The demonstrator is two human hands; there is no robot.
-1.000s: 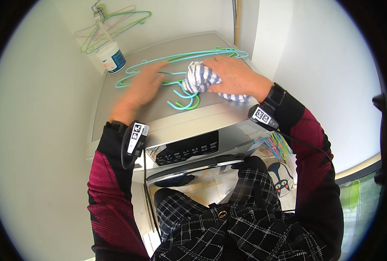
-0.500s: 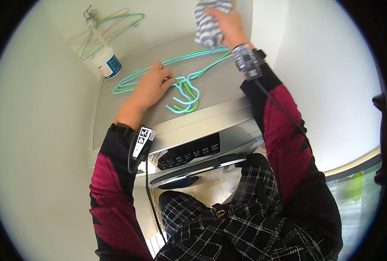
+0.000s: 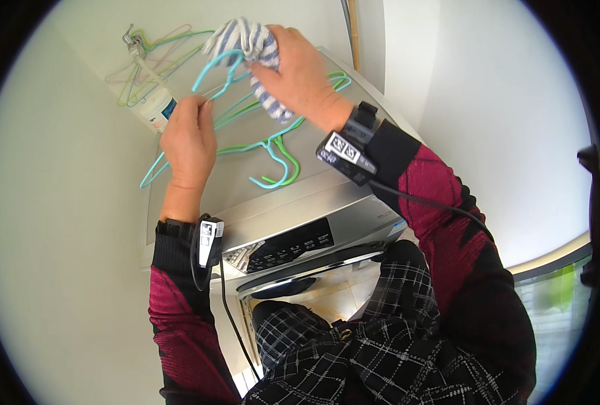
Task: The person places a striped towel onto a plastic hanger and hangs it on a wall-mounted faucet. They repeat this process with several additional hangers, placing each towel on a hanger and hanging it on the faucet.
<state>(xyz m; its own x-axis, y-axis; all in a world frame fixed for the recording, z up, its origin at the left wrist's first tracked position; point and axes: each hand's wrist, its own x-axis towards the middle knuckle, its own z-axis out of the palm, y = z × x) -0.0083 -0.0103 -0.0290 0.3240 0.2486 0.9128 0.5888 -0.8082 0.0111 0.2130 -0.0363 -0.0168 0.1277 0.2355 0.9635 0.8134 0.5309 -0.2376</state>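
Note:
My left hand (image 3: 191,138) is closed on a light blue clothes hanger (image 3: 213,69), lifted so its hook points up to the left. A blue-and-white striped cloth (image 3: 236,39) hangs from my right hand (image 3: 298,77), whose fingers are wrapped round it. The cloth meets the raised hanger near its hook, and part of it drapes down below my right hand. Whether it is looped over the hanger I cannot tell. Below, another light blue hanger (image 3: 285,169) and a green hanger (image 3: 294,160) lie overlapped, hooks toward me.
The hangers rest on the grey top of a front-loading washing machine (image 3: 236,192), with a black control panel (image 3: 290,246) on its front. At the back left, a white tub (image 3: 157,108) with a blue label stands below a metal tap (image 3: 132,39), where several hangers (image 3: 130,81) hang.
My right hand has brought the striped cloth left and nearer. My left hand has lifted one light blue hanger off the others, up and left, to meet the cloth.

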